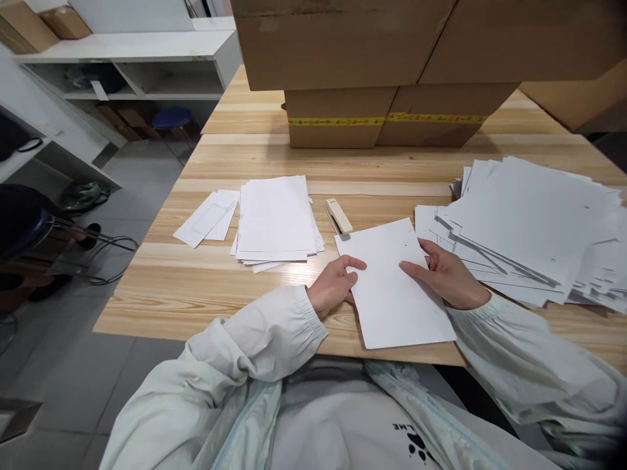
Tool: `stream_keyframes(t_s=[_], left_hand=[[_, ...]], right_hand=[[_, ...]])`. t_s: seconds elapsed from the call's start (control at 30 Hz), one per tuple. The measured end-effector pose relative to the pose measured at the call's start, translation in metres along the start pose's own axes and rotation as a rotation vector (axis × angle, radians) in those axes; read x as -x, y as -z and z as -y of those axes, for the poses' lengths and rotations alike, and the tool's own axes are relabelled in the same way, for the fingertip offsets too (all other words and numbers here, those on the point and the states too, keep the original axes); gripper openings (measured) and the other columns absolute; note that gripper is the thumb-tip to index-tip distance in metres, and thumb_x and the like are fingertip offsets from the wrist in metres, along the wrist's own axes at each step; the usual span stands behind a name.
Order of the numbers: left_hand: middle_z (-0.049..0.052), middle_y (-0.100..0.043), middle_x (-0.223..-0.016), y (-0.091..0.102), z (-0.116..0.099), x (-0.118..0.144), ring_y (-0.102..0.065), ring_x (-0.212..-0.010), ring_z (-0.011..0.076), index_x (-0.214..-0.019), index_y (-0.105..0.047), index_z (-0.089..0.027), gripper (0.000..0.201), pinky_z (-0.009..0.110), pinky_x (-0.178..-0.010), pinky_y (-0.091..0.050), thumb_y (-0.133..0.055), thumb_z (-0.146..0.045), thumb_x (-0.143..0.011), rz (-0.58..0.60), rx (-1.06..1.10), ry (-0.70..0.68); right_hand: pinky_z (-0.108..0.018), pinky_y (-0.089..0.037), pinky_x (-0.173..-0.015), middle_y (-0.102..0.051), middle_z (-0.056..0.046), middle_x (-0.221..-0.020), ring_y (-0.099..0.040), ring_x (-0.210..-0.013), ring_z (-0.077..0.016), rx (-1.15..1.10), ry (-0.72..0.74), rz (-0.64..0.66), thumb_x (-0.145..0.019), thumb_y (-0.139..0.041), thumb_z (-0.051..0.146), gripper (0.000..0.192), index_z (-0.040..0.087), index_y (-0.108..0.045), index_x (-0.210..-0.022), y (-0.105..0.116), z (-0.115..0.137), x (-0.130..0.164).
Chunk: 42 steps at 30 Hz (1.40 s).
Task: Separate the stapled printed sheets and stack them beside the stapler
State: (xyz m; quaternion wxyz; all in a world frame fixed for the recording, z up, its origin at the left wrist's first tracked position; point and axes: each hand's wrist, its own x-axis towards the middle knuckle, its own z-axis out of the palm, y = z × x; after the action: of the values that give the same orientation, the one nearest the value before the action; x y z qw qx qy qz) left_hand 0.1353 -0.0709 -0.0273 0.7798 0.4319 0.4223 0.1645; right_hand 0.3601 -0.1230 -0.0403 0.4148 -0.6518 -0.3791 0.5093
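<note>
Wooden worktop (206,307), cardboard boxes (377,124) stacked at its far edge. White sheet (392,287) lies flat at the near edge, its lower corner just over the lip. Left hand (336,284) pinches the sheet's left edge; right hand (443,274) rests fingers spread on its right edge. Risk: sheet slipping off the near edge, or the right sleeve dragging the loose paper pile (533,228) beside it. Stapler (337,215) just beyond; neat stack (277,222) to the left.
</note>
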Motion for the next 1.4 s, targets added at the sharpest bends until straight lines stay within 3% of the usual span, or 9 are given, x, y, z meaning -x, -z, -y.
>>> stream_keyframes(t_s=[0.13,0.27,0.33,0.47,0.67,1.03,1.17,1.27,1.4], left_hand=[[-0.004,-0.054,-0.057,-0.002,-0.003,-0.008,-0.052,-0.045,0.0083,-0.103,-0.053,-0.014,0.024,0.019,-0.045,-0.048,-0.039,-0.004,-0.085,-0.027,0.017,-0.015],[-0.005,-0.053,-0.056,-0.001,-0.004,-0.009,-0.051,-0.044,0.0079,-0.102,-0.053,-0.014,0.024,0.019,-0.045,-0.047,-0.039,-0.003,-0.085,-0.03,0.019,-0.005],[-0.005,-0.053,-0.057,0.0,-0.003,-0.008,-0.051,-0.044,0.0077,-0.102,-0.053,-0.014,0.025,0.019,-0.046,-0.048,-0.04,-0.003,-0.084,-0.031,0.018,0.003],[-0.004,-0.055,-0.059,0.001,-0.004,-0.009,-0.053,-0.046,0.0071,-0.103,-0.053,-0.014,0.025,0.018,-0.046,-0.048,-0.041,-0.003,-0.084,-0.012,0.027,0.011],[-0.005,-0.056,-0.06,0.002,-0.008,-0.008,-0.054,-0.045,0.0073,-0.102,-0.051,-0.014,0.022,0.018,-0.047,-0.048,-0.042,-0.003,-0.085,-0.011,0.08,0.042],[-0.002,-0.058,-0.064,0.001,-0.01,-0.011,-0.057,-0.05,0.0094,-0.101,-0.051,-0.013,0.023,0.021,-0.047,-0.051,-0.039,-0.001,-0.086,-0.022,0.097,0.052],[-0.002,-0.057,-0.066,0.0,-0.006,-0.002,-0.055,-0.051,0.0093,-0.103,-0.05,-0.013,0.024,0.022,-0.049,-0.05,-0.04,-0.002,-0.085,-0.032,0.062,0.05],[-0.006,-0.048,-0.059,0.008,0.005,0.025,-0.046,-0.048,0.0082,-0.105,-0.052,-0.014,0.023,0.02,-0.048,-0.042,-0.04,-0.006,-0.087,-0.011,-0.04,0.015],[-0.007,-0.036,-0.054,0.025,0.017,0.071,-0.035,-0.051,0.0093,-0.105,-0.062,-0.016,0.023,0.023,-0.053,-0.032,-0.043,-0.02,-0.093,-0.162,-0.455,-0.384]], right_hand=[[-0.037,-0.052,-0.056,-0.071,-0.001,-0.071,-0.063,-0.054,-0.0212,0.588,0.177,-0.079,-0.071,-0.076,0.053,0.063,0.025,-0.06,-0.125,0.025,0.022,-0.01],[-0.038,-0.046,-0.063,-0.072,-0.004,-0.077,-0.061,-0.06,-0.0231,1.132,0.49,-0.295,-0.081,-0.068,0.046,0.042,0.03,-0.068,-0.119,0.039,0.073,-0.018],[-0.038,-0.043,-0.067,-0.073,-0.007,-0.089,-0.064,-0.072,-0.0254,1.226,0.692,-0.305,-0.089,-0.057,0.045,0.037,0.029,-0.067,-0.122,0.028,0.099,-0.026],[-0.037,-0.041,-0.075,-0.071,-0.008,-0.1,-0.062,-0.088,-0.0247,1.101,0.98,-0.018,-0.098,-0.042,0.043,0.036,0.022,-0.071,-0.105,-0.032,0.125,-0.065],[-0.035,-0.037,-0.081,-0.067,-0.012,-0.095,-0.054,-0.094,-0.0239,1.083,0.938,0.085,-0.101,-0.035,0.033,0.04,0.015,-0.067,-0.087,-0.119,0.101,-0.132],[-0.041,-0.037,-0.087,-0.067,-0.014,-0.099,-0.05,-0.096,-0.0278,1.08,0.88,0.032,-0.102,-0.031,0.036,0.042,0.016,-0.067,-0.094,-0.142,0.07,-0.136],[-0.042,-0.037,-0.098,-0.066,-0.012,-0.118,-0.052,-0.11,-0.0264,0.946,0.945,-0.007,-0.1,-0.036,0.033,0.036,0.015,-0.064,-0.115,-0.132,0.088,-0.131],[-0.044,-0.037,-0.103,-0.066,-0.012,-0.122,-0.056,-0.114,-0.0265,0.815,1.027,-0.082,-0.098,-0.043,0.039,0.039,0.015,-0.062,-0.121,-0.094,0.107,-0.103],[-0.04,-0.049,-0.09,-0.07,-0.009,-0.107,-0.064,-0.096,-0.0235,0.639,0.771,-0.185,-0.093,-0.05,0.054,0.041,0.022,-0.066,-0.114,-0.029,0.095,-0.028]])
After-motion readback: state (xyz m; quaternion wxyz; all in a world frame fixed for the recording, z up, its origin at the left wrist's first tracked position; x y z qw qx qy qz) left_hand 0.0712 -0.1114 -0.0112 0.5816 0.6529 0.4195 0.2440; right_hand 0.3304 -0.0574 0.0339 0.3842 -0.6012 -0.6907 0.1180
